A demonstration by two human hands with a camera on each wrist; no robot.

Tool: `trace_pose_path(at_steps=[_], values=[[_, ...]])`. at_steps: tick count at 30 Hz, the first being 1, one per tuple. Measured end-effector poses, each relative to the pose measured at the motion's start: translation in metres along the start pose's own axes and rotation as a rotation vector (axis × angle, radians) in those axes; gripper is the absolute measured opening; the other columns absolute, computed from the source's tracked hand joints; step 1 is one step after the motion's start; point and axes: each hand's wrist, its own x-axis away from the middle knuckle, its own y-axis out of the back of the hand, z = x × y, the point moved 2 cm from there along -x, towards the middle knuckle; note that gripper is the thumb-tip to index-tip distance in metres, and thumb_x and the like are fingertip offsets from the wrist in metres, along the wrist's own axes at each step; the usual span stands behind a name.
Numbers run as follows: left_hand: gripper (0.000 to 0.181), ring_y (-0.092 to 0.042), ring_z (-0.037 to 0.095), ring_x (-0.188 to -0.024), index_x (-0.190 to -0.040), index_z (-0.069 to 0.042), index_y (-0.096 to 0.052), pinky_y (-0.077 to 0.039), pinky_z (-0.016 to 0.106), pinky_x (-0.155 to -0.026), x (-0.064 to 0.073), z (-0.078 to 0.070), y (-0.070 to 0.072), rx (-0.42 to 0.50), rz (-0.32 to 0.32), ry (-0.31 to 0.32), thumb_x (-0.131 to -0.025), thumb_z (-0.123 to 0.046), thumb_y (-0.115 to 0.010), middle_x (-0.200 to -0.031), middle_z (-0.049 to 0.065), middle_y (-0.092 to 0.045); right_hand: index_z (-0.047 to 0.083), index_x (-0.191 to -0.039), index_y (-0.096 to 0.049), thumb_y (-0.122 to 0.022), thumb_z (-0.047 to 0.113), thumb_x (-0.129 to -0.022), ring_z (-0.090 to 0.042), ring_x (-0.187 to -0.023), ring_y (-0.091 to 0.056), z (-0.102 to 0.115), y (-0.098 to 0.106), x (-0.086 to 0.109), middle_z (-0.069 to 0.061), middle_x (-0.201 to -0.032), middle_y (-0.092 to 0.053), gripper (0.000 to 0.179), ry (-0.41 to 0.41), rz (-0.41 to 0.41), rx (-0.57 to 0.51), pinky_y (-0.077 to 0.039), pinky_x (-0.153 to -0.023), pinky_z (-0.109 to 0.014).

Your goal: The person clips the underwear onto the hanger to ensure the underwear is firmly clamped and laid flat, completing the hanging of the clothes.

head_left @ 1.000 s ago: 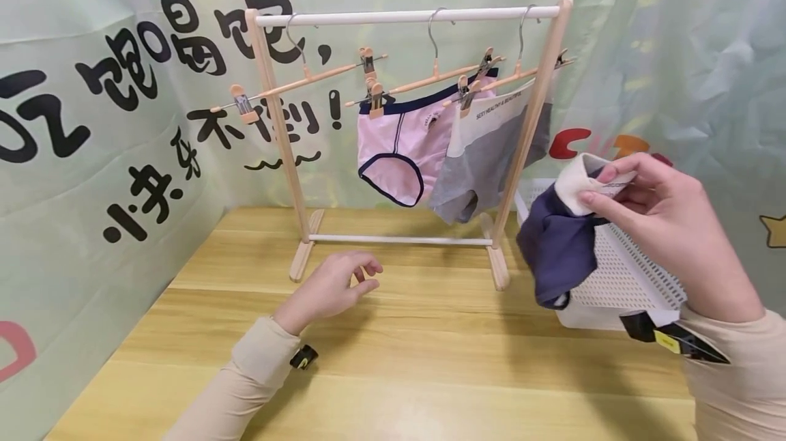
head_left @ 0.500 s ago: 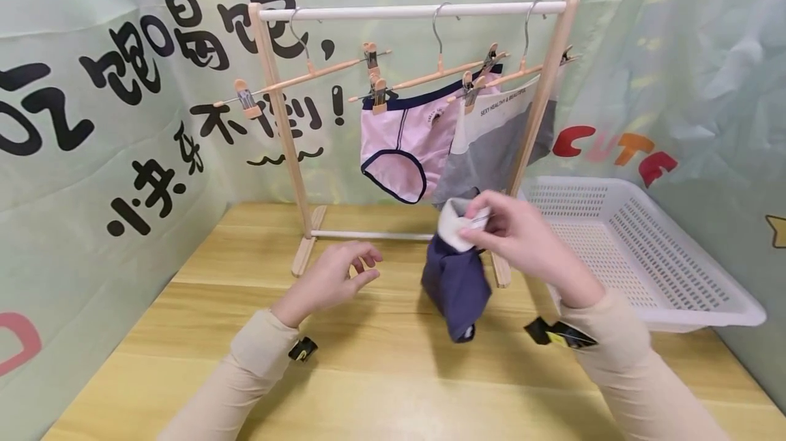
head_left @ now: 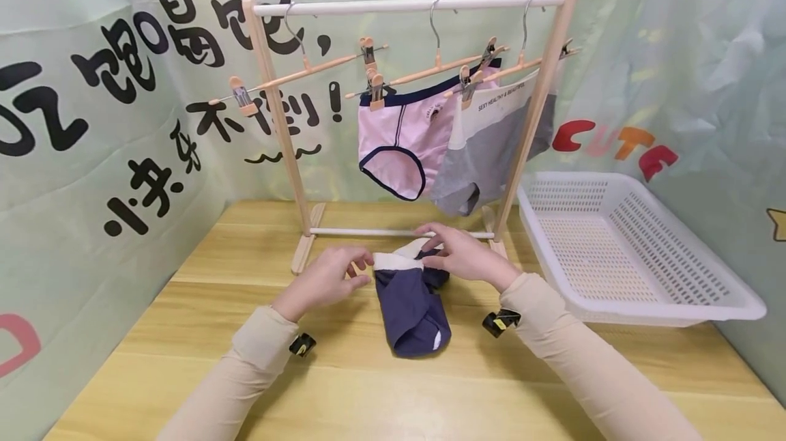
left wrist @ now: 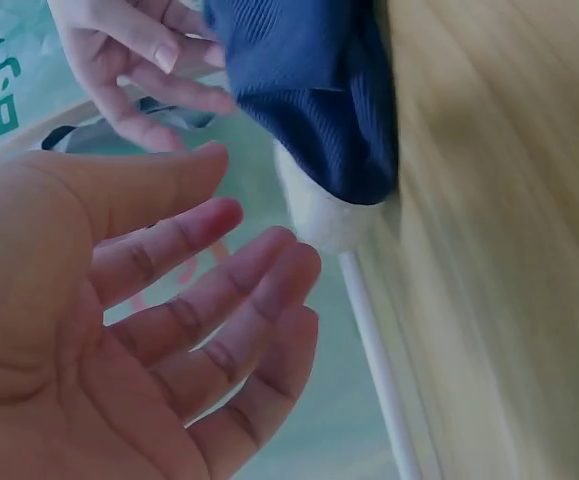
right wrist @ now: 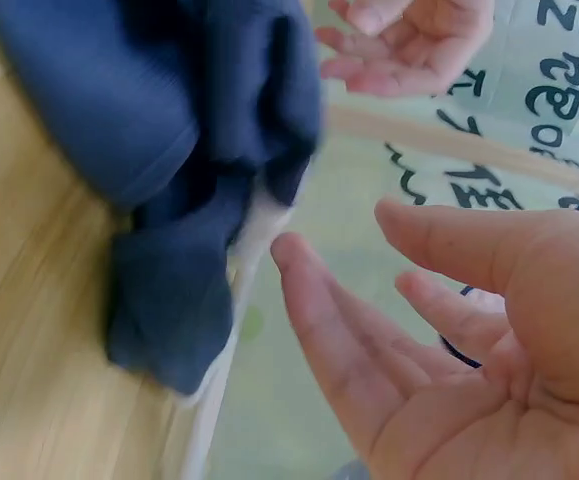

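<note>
A pair of navy underpants [head_left: 410, 311] with a white waistband lies crumpled on the wooden table, waistband toward the rack. On its left side is my left hand [head_left: 328, 276], fingers loosely bent near the waistband's edge and holding nothing. My right hand [head_left: 460, 253] hovers at the waistband's right end. In the right wrist view, thumb and fingers of the right hand [right wrist: 449, 340] are spread apart from the navy cloth [right wrist: 169, 290]. The left wrist view shows the left hand's [left wrist: 179, 310] fingers extended, short of the waistband [left wrist: 324, 215].
Behind stands a wooden rack [head_left: 405, 4] with three clip hangers. Pink underpants [head_left: 399, 130] and grey-and-white underpants [head_left: 485, 147] hang from two; the left hanger [head_left: 303, 74] carries nothing. A white perforated basket [head_left: 663, 311] sits at the right.
My right hand has carried the navy underpants from above the basket leftward to the table before the rack and let go. The left hand has barely moved.
</note>
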Motion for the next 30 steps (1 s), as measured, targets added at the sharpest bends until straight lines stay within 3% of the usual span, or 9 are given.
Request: trace_pose_path(at_steps=[4,9,17,22,25,30], values=[[0.025,-0.074,0.024,-0.099,-0.122,-0.005,-0.071,-0.061,0.036,-0.084,-0.001,0.006,-0.005,0.0,0.046,0.035,-0.099,-0.012,-0.076,-0.119,0.013,-0.077,0.0,-0.133,-0.065,-0.072,0.009,-0.102,-0.039,-0.113,-0.076,-0.01,0.004,0.001,-0.022,-0.122,-0.077,0.034,0.0,-0.033,0.09,-0.058,-0.101,-0.053],[0.039,-0.074,0.033,-0.11,-0.139,-0.005,-0.062,-0.06,0.049,-0.098,-0.003,0.011,-0.014,-0.014,0.081,0.047,-0.102,-0.013,-0.072,-0.139,0.017,-0.07,-0.002,-0.127,-0.07,-0.074,0.006,-0.098,-0.038,-0.11,-0.075,-0.02,0.002,0.0,-0.022,-0.115,-0.078,0.031,0.033,-0.026,0.181,-0.058,-0.099,-0.053],[0.049,-0.069,0.044,-0.124,-0.151,-0.006,-0.051,-0.054,0.058,-0.109,-0.003,0.013,-0.024,0.048,0.117,0.055,-0.105,-0.011,-0.067,-0.154,0.022,-0.059,0.004,-0.119,-0.076,-0.068,0.026,-0.106,-0.017,-0.096,-0.075,-0.015,-0.017,-0.009,-0.006,-0.105,-0.082,0.027,0.049,0.04,0.23,-0.059,-0.091,-0.039],[0.039,-0.07,0.041,-0.121,-0.145,-0.005,-0.056,-0.056,0.057,-0.106,-0.004,0.015,-0.026,0.045,0.13,0.039,-0.107,-0.01,-0.063,-0.148,0.02,-0.063,0.008,-0.124,-0.076,-0.072,0.028,-0.104,-0.016,-0.099,-0.075,-0.009,-0.028,-0.013,-0.004,-0.109,-0.081,0.029,0.052,0.066,0.189,-0.06,-0.092,-0.035],[0.032,-0.072,0.035,-0.117,-0.14,-0.003,-0.063,-0.057,0.052,-0.104,-0.005,0.015,-0.024,0.053,0.12,0.056,-0.11,-0.013,-0.059,-0.14,0.018,-0.069,0.006,-0.126,-0.072,-0.073,0.018,-0.103,-0.022,-0.108,-0.077,-0.003,-0.032,-0.013,-0.01,-0.118,-0.079,0.026,0.117,0.072,0.123,-0.061,-0.097,-0.037],[0.033,-0.073,0.024,-0.097,-0.129,-0.003,-0.072,-0.06,0.043,-0.088,-0.006,0.015,-0.017,0.091,0.079,0.116,-0.112,-0.026,-0.056,-0.117,0.015,-0.076,0.004,-0.109,-0.058,-0.067,-0.004,-0.098,-0.029,-0.12,-0.074,0.006,-0.036,-0.013,-0.016,-0.12,-0.075,0.017,0.237,0.038,0.052,-0.057,-0.103,-0.042]])
